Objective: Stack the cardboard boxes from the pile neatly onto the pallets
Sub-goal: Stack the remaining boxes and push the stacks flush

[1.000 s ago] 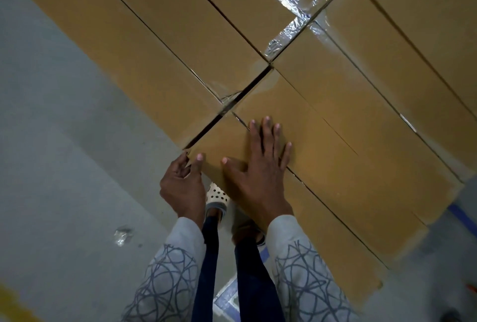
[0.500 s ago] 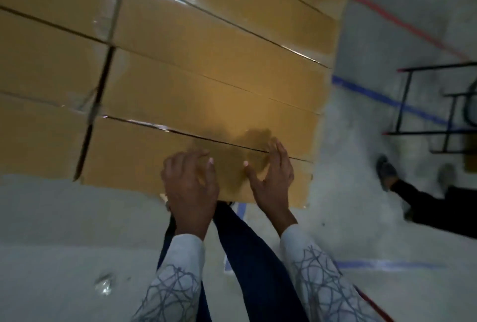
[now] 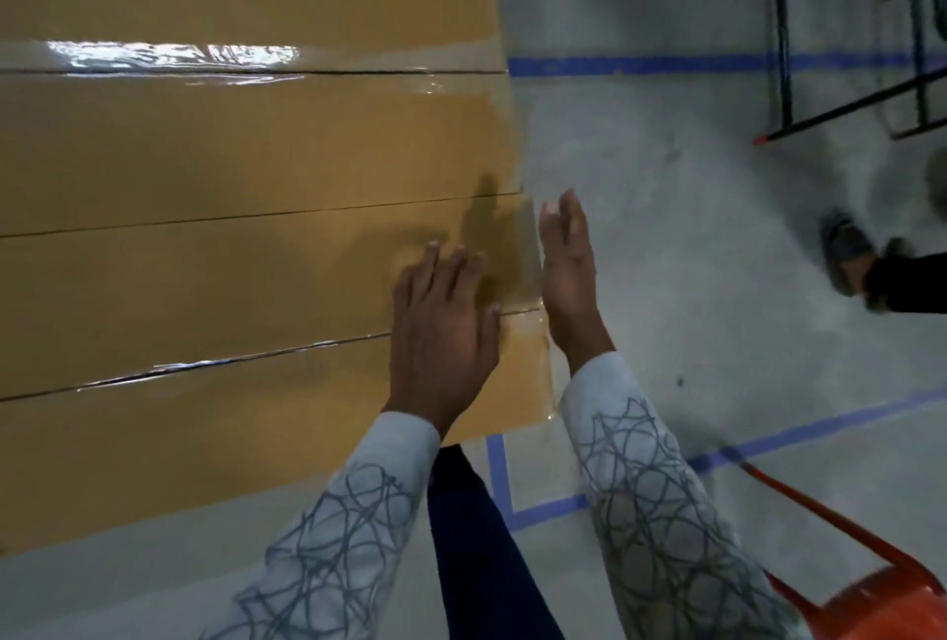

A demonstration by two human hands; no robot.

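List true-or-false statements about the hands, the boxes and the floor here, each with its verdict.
1. The left hand is spread, fingers straight, over the top of the cardboard boxes. True.
2. The right hand grips a roll of tape. False: it holds nothing; its straight fingers are at the boxes' end.
3. Blue lines mark the floor. True.
4. The orange seat sits on the boxes. False: it is off the boxes, at the lower right.
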